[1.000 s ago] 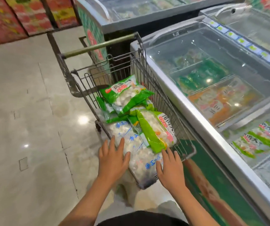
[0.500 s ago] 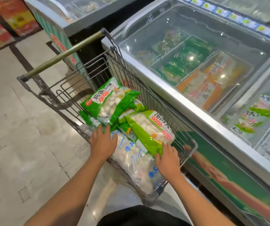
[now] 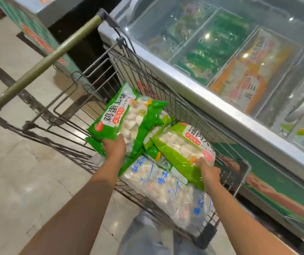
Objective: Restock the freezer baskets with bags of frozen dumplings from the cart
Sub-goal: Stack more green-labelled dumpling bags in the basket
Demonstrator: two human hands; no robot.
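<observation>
We are at the start: our left hand point(image 3: 113, 148) grips 1 green plastic dumpling bag point(image 3: 127, 118), our right hand point(image 3: 209, 174) another green dumpling bag point(image 3: 182, 150). Both sit in the wire shopping cart point(image 3: 99, 74); the glass-lidded chest freezer point(image 3: 199, 100) looks closed.

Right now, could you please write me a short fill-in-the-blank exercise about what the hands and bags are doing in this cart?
1. The left hand grips a ____ bag of dumplings.
2. The right hand holds the near end of another green bag, on the side nearer the ____.
3. Under both lies a clear bag printed in ____.
4. All bags sit inside the wire ____.

Missing words: green; freezer; blue; cart
</observation>
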